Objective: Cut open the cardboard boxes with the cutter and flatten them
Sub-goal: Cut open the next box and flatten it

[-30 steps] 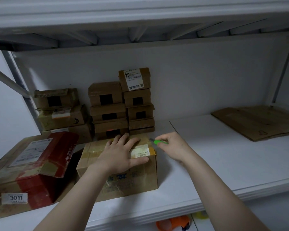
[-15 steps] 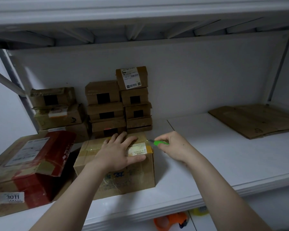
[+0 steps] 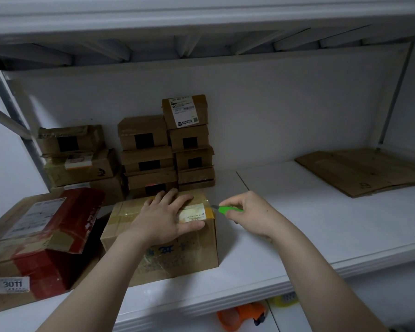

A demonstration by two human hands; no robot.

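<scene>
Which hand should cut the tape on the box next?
The right hand: it grips the green cutter, blade tip beside the box. The left hand lies flat on top.

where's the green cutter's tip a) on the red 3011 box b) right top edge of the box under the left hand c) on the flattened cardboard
b: the right hand holds the green cutter, its tip at the right top edge of the taped box that the left hand presses on.
</scene>
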